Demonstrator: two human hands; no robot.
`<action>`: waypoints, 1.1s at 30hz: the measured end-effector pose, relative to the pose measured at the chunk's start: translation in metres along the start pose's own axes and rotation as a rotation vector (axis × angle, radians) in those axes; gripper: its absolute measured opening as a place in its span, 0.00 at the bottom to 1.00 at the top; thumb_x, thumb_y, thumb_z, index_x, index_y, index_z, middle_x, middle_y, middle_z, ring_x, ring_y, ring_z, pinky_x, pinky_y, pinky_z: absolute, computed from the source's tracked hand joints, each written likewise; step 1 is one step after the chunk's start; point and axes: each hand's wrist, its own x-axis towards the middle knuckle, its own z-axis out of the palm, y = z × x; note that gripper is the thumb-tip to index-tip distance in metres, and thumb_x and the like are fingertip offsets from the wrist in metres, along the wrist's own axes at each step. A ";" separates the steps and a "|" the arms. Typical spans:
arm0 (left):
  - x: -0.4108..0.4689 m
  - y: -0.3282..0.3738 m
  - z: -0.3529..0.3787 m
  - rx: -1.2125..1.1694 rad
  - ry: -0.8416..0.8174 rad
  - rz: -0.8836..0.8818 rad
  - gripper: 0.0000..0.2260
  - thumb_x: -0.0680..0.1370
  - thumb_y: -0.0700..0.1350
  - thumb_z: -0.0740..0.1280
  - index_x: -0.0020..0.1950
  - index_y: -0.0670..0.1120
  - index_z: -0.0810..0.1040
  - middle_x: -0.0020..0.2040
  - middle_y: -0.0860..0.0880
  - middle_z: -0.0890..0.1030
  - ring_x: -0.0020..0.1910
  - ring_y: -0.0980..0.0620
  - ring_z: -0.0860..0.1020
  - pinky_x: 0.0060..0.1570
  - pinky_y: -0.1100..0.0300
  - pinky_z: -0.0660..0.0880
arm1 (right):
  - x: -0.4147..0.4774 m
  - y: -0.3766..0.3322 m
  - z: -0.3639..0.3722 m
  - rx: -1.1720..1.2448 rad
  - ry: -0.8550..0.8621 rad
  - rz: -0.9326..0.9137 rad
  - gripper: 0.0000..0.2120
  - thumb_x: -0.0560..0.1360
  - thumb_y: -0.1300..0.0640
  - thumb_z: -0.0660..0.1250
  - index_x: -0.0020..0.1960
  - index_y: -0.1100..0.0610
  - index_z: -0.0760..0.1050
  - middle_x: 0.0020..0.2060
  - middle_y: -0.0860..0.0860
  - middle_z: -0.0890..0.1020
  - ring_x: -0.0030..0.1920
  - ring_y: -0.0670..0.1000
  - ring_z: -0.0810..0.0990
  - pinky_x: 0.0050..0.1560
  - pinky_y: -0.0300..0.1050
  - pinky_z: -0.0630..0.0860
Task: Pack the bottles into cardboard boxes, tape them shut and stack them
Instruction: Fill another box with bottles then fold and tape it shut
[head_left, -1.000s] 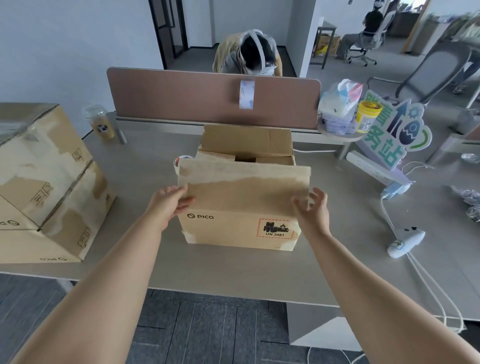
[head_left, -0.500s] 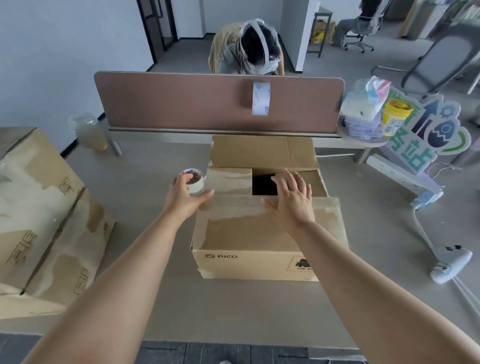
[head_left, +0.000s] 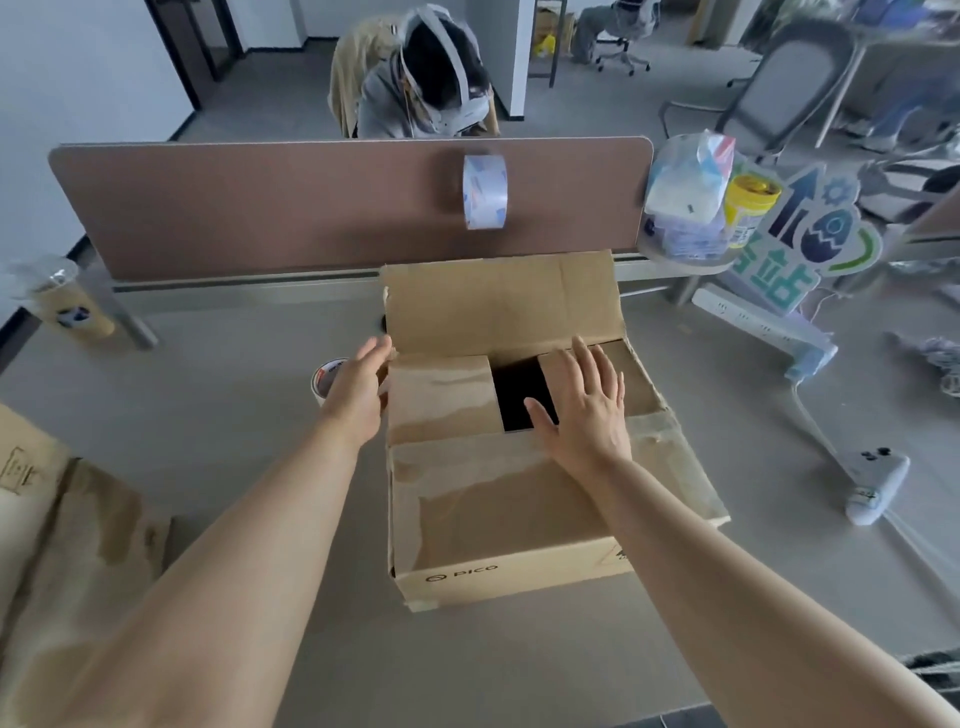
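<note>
A brown cardboard box marked PICO stands on the grey desk in front of me. Its near flap and two side flaps are folded down, its far flap stands up, and a dark gap shows between the side flaps. My right hand lies flat with fingers spread on the right side flap and the near flap. My left hand is at the box's left top edge, fingers apart, next to a tape roll on the desk. No bottles are visible.
Taped cardboard boxes are stacked at the left. A brown divider panel with a tape roll on it runs across the back. A white controller and cables lie at the right. A person sits behind the divider.
My right hand went from the box's right side onto the top flaps. My left hand moved to the left top edge by the tape roll. The view came closer and higher.
</note>
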 end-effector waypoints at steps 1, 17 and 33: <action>0.000 -0.002 0.002 -0.049 -0.008 -0.002 0.11 0.82 0.50 0.56 0.45 0.50 0.74 0.36 0.56 0.83 0.33 0.62 0.81 0.45 0.61 0.72 | -0.002 0.000 0.000 -0.001 0.059 -0.008 0.31 0.77 0.44 0.59 0.75 0.56 0.56 0.77 0.54 0.53 0.76 0.57 0.48 0.75 0.58 0.45; -0.024 -0.023 0.004 -0.068 -0.063 -0.015 0.09 0.77 0.37 0.62 0.49 0.51 0.73 0.47 0.49 0.77 0.45 0.51 0.76 0.42 0.58 0.72 | -0.003 -0.009 -0.005 0.020 0.152 -0.146 0.24 0.75 0.42 0.50 0.45 0.57 0.77 0.46 0.54 0.79 0.52 0.59 0.78 0.64 0.53 0.66; 0.043 -0.053 -0.045 0.875 0.245 0.064 0.11 0.77 0.42 0.60 0.54 0.37 0.76 0.63 0.40 0.73 0.61 0.41 0.72 0.57 0.54 0.68 | 0.047 -0.027 0.028 -0.199 -0.345 0.006 0.32 0.78 0.36 0.44 0.78 0.47 0.43 0.77 0.52 0.41 0.76 0.52 0.38 0.74 0.55 0.35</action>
